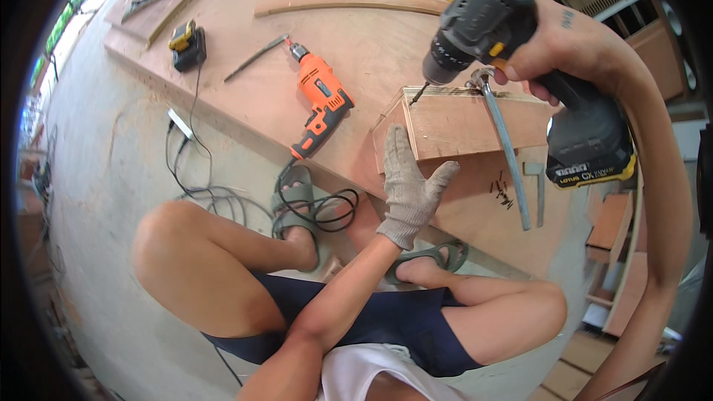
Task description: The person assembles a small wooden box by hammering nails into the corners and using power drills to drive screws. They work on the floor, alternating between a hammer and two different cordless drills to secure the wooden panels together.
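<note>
My right hand [568,48], bare, is closed round the grip of a black and grey cordless drill [494,15] with a yellow-trimmed battery. The drill tilts down to the left, and its bit [420,93] reaches the near-left top corner of a plywood box [460,130]; whether it has entered the wood I cannot tell. In a pale knitted glove, my left hand [412,189] is stretched flat against the box's near-left side, fingers straight and thumb out. A claw hammer [505,152] leans over the box's right part, its head on top and its handle hanging toward me.
An orange corded drill [323,100] lies left of the box, its black cable [334,212] coiled by my foot. Farther left sits a battery on a charger [189,46]. Screws [502,194] and a try square [538,193] lie to the right. Wood strips [349,7] stretch behind.
</note>
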A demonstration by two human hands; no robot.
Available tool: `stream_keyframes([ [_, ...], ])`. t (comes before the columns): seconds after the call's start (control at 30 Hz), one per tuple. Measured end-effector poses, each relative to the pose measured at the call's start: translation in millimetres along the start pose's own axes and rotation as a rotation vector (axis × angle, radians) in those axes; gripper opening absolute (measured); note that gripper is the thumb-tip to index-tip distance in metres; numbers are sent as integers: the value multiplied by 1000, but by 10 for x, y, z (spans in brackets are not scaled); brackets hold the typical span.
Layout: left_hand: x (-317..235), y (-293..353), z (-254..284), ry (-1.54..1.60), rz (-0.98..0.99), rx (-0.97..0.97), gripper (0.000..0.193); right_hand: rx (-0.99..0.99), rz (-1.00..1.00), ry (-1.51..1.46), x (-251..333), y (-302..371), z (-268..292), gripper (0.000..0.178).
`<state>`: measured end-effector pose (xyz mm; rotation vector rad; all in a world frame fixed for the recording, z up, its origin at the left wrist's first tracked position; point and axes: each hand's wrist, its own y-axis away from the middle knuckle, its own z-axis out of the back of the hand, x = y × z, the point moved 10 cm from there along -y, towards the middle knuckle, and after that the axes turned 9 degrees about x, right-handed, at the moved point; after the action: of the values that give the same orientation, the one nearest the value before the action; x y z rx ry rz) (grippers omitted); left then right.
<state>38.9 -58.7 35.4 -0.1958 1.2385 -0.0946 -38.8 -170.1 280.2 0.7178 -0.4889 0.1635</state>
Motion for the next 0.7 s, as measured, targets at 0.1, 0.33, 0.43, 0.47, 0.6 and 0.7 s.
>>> stream_keyframes([
  [0.1,-10,43,-304,137,152,2,102,-38,-61,-16,-46,188,74,34],
  [0.33,79,-138,-138,112,150,12,94,-11,-76,-72,86,20,-19,35],
  [0.43,193,-312,-132,179,156,-28,86,-57,-97,-24,201,26,-40,34],
  [0.47,181,-352,-162,214,149,-27,84,-57,-103,-32,184,39,-26,35],
  [0.6,127,-267,-120,238,134,-44,78,-25,-106,-33,175,18,-38,36],
  [0.7,143,-192,10,149,150,-87,69,7,-78,-28,228,-61,-99,37],
])
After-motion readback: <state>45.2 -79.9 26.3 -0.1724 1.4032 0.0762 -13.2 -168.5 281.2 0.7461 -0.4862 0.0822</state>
